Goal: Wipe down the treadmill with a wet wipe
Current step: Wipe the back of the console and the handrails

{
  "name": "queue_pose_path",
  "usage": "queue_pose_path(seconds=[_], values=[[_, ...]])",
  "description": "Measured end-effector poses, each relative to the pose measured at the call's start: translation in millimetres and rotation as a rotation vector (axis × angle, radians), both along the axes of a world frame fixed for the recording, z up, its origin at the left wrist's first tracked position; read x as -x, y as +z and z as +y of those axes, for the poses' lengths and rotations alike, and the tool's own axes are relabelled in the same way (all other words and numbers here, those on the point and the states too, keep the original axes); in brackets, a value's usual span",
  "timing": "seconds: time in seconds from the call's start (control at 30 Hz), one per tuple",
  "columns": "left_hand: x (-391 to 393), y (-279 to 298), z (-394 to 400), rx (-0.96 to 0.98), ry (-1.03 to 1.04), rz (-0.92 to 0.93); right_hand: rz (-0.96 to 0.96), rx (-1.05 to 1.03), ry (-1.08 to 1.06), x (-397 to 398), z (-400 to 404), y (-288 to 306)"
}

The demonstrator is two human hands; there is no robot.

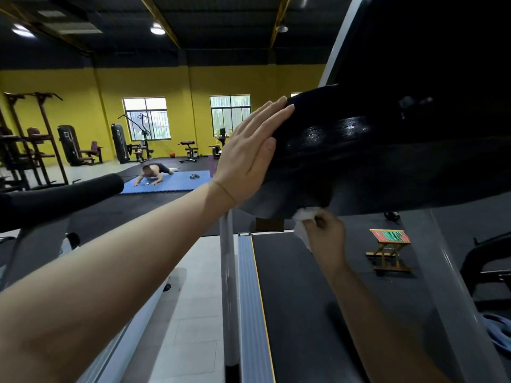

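Head view: wiping underway beneath treadmill console (387, 150), left hand (249, 150) flat and open against its left edge, right hand (326, 228) pinching wet wipe (302, 217) under it; next, probably sweeping rightward along underside

Ahead of you a yellow wall (83, 87) carries two barred windows (145, 118), daylight showing through both. Weight machines (74, 146) stand along its foot, with a tall dark rack (36, 136) towards the left edge of the room. On the black floor a blue mat (166, 183) lies flat, and a person (154, 172) is stretched face-down across it; what looks like a small dumbbell (195, 176) sits on the mat's right part. An orange ball (172, 155) rests near the wall behind. To your right, a small folding wooden stand (390, 251) with a red and green top sits on the floor. Round ceiling lamps (157, 29) glow overhead.
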State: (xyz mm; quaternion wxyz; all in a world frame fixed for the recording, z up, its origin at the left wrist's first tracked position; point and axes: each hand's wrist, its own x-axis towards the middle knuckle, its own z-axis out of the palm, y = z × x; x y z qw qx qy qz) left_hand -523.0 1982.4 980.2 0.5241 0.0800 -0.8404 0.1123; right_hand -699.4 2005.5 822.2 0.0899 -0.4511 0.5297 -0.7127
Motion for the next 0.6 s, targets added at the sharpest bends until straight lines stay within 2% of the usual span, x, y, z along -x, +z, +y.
queue_pose_path(seconds=[0.1, 0.17, 0.27, 0.37, 0.43, 0.53, 0.6], values=[[2, 1, -3, 0.004, -0.015, 0.027, 0.173, 0.164, 0.125, -33, 46, 52], [2, 2, -5, -0.013, -0.022, -0.001, 0.342, 0.278, 0.128, -49, 71, 91], [-1, 6, -7, -0.071, -0.050, -0.076, 0.570, 0.397, -0.112, -57, 80, 114], [-10, 11, -5, -0.123, -0.079, -0.153, 0.659, 0.338, -0.246, -57, 57, 83], [-14, 15, -5, -0.131, -0.087, -0.208, 0.691, 0.167, -0.219, -49, 24, 50], [-18, 18, -10, -0.115, -0.069, -0.262, 0.869, -0.049, -0.153, -39, -35, 12], [-19, 18, -11, -0.082, -0.035, -0.284, 1.064, -0.153, -0.152, -41, -66, 3]])
